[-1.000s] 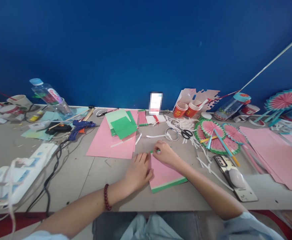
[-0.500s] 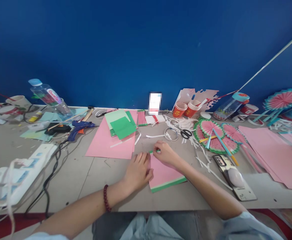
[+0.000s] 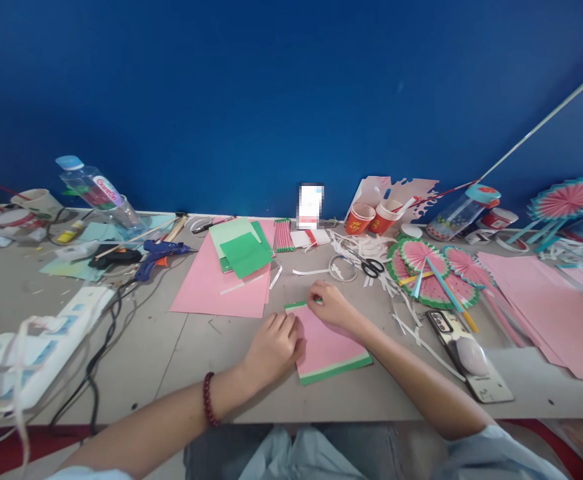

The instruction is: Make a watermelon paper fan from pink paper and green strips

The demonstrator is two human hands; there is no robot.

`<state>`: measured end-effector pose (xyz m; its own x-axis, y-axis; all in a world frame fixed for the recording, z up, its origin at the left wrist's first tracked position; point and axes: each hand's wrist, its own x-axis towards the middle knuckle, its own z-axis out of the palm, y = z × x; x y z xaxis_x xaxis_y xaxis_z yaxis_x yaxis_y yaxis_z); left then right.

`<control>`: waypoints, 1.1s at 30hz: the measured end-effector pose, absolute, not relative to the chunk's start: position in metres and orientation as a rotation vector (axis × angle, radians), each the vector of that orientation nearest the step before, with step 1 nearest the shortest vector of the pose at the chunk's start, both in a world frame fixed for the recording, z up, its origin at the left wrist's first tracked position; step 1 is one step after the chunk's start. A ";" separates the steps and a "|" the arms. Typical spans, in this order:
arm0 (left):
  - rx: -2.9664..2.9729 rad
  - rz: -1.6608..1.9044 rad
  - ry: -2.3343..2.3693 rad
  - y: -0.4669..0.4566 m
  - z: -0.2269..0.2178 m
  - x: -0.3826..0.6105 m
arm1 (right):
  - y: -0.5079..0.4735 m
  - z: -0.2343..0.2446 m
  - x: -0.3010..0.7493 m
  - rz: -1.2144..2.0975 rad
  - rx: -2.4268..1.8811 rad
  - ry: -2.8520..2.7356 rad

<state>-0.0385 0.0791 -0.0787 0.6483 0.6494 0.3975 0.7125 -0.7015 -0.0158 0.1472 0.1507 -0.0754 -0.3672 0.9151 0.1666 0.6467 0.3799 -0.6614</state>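
Note:
A pink sheet of paper point(image 3: 328, 347) with green strips along its near and far edges lies on the desk in front of me. My left hand point(image 3: 274, 343), with a dark red bead bracelet point(image 3: 210, 400) on its wrist, is at the sheet's left edge. Its fingers are bent and closed together over that edge, the thumb nearest me. At the far edge, my right hand point(image 3: 328, 303) has its fingers pinched on the green strip; the fingertips are partly hidden. Beyond them lie green paper squares point(image 3: 246, 255) on a larger pink sheet point(image 3: 206, 293).
Scissors point(image 3: 371, 267) and white paper strips point(image 3: 411, 320) lie to the right, near folded watermelon fans point(image 3: 421, 257) and a phone point(image 3: 486, 387). Red paper cups point(image 3: 360, 219) stand by the blue wall. Leftward are a glue gun point(image 3: 156, 253), a power strip point(image 3: 66, 340) and a bottle point(image 3: 96, 190).
My left hand's fingers have drawn back and bent, uncovering the sheet's far left corner and more of its green strip. My right hand has stayed nearly in place.

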 end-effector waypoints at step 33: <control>-2.809 -0.655 -1.255 0.080 -0.085 -0.040 | 0.158 -0.071 0.162 1.038 -1.335 -1.858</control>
